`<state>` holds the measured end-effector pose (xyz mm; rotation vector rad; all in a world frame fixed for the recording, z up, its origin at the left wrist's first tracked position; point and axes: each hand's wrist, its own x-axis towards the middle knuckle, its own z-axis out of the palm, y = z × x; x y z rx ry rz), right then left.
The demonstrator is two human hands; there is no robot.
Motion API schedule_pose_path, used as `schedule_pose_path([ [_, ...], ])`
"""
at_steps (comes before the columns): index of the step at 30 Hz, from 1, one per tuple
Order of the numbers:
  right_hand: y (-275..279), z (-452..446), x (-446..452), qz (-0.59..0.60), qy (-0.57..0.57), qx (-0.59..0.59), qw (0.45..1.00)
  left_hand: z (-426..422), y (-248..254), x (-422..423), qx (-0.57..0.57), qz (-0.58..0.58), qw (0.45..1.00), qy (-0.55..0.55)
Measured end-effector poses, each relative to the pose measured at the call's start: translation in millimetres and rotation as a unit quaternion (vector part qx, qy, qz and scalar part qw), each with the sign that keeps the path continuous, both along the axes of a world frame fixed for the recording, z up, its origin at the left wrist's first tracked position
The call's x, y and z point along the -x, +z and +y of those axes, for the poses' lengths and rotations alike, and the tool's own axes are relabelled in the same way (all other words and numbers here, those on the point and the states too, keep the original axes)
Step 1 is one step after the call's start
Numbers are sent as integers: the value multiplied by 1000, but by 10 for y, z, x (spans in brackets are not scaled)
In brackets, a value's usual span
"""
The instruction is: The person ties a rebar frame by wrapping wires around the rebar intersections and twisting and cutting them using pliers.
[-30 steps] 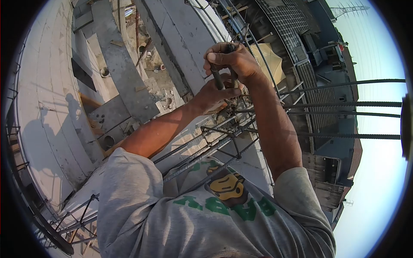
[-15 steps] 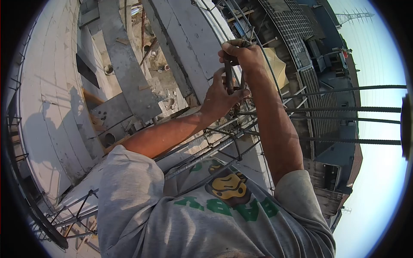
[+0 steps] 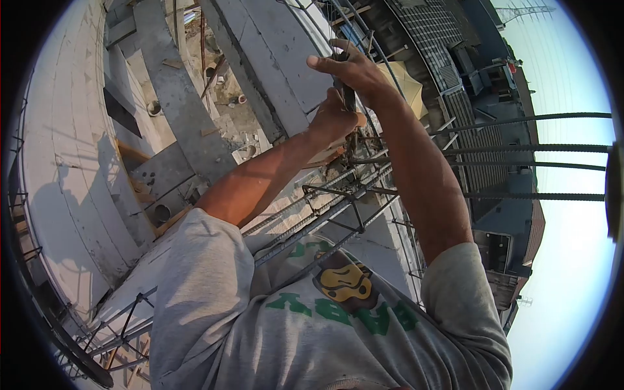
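Observation:
My left hand [image 3: 333, 118] is closed around the handles of a dark pair of pincers [image 3: 349, 97], which points up and away from me. Just above it, my right hand [image 3: 359, 73] is open beside the upper end of the pincers, its thumb stretched out and its fingers apart. I cannot tell whether the right hand touches the tool's head, since that end is partly hidden. Below both hands runs a cage of ribbed steel bars [image 3: 312, 221] with bent stirrups [image 3: 356, 211] across it.
Several long rebars [image 3: 539, 149] stick out to the right. A pale block wall [image 3: 273, 58] runs beside my hands. Down on the left are a grey concrete beam [image 3: 166, 84] and a round bucket [image 3: 162, 212]. Tiled roofs [image 3: 422, 32] and a beige umbrella [image 3: 406, 84] lie beyond.
My right hand has opened away from the upper part of the pincers. The left hand has closed on the handles, which stood apart before. Both hands sit slightly higher and further left.

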<state>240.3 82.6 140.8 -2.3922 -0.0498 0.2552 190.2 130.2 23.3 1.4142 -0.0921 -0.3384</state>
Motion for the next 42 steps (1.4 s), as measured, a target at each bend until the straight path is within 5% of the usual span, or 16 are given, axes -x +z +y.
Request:
schedule_pose_path([
  [3, 30, -19, 58, -28, 27, 25, 999, 299, 269, 1, 153, 13, 976, -155],
  [12, -241, 515, 127, -89, -18, 265, 960, 408, -350, -126, 334, 12, 904, -266],
  [21, -111, 460, 107, -94, -87, 294, 947, -17, -60, 227, 289, 183, 939, 25],
  [25, 87, 428, 232, -105, -55, 321, 939, -43, 55, 238, 342, 101, 934, 28],
  [28, -6, 39, 68, -175, -80, 188, 963, 39, 178, 133, 426, 157, 885, -97],
  [29, 88, -36, 95, -89, -116, -4, 989, 40, 124, 100, 443, 143, 873, -144],
  [33, -32, -263, -98, -44, -92, -176, 979, 68, -3, 12, 480, 141, 825, -262],
  [37, 85, -75, 183, -112, -14, -16, 994, 143, -30, -38, 512, 102, 791, -317],
  [42, 114, -19, 147, 140, 59, -215, 965, 173, -177, -59, 540, 77, 750, -374],
])
